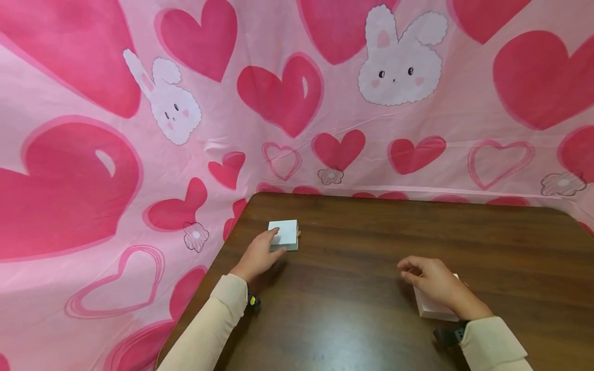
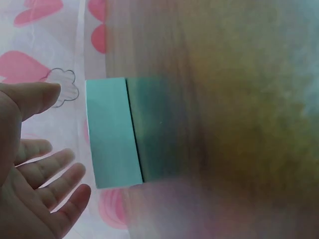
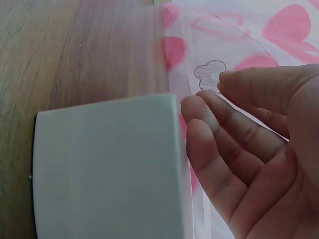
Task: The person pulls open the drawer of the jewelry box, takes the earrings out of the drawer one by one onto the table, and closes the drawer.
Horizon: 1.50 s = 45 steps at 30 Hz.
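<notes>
A small white box (image 1: 285,231) lies toward the far left of the table; my left hand (image 1: 259,255) is beside it, overlapping its left edge in the head view. The left wrist view shows that box (image 2: 113,134) with a pale greenish tint, and the fingers of the left hand (image 2: 37,184) spread and apart from it. My right hand (image 1: 436,282) is over a second white box (image 1: 431,309), hiding much of it. In the right wrist view, the fingers of the right hand (image 3: 244,154) are loosely bent beside the box (image 3: 109,169), holding nothing; contact is unclear.
Both boxes rest on a dark brown wooden table (image 1: 352,288). A pink cloth (image 1: 278,154) printed with hearts and rabbits hangs behind the table and along its left side. Small pinkish bits stick out at the right edge of each box.
</notes>
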Motion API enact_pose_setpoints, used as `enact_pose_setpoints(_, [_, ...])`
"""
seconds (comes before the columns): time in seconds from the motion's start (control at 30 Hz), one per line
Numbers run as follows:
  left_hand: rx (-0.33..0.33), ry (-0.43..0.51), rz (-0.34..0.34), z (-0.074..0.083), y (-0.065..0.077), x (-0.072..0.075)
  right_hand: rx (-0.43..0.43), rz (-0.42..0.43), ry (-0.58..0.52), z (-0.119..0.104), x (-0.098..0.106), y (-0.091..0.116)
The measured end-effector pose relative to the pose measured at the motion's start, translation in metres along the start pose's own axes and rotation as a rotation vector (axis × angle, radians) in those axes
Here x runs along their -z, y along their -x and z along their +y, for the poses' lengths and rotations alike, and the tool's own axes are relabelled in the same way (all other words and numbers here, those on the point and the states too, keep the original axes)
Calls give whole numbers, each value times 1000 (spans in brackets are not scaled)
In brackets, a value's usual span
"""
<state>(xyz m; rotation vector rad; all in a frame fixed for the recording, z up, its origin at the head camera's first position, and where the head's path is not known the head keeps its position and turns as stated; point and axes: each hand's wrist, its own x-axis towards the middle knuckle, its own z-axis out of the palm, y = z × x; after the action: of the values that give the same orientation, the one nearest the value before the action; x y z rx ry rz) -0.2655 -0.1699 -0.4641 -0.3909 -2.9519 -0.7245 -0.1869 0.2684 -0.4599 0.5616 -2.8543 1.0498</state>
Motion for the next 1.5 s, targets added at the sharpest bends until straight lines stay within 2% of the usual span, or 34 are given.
enact_pose_setpoints(0.2, [-32, -12, 13, -2, -8, 3, 1, -2, -8, 0, -1, 1])
enact_pose_setpoints(0.3, [-28, -42, 18, -5, -12, 3, 1, -11, -33, 0, -3, 1])
enact_pose_setpoints(0.53, [0, -88, 28, -9, -19, 2, -16, -34, -98, -2, -5, 1])
enact_pose_setpoints(0.83, [77, -126, 18, -11, -28, -2, -4, -24, -83, -3, -8, 1])
enact_pose_setpoints(1.0, [114, -109, 22, -14, -34, -3, -24, -30, -89, -5, -9, 1])
enact_pose_setpoints(1.27, [171, -90, 40, -20, -41, -5, -9, -23, -99, -10, -12, 0])
enact_pose_setpoints(1.5, [161, -86, 39, -19, -42, -4, 6, -36, -123, -11, -16, -2])
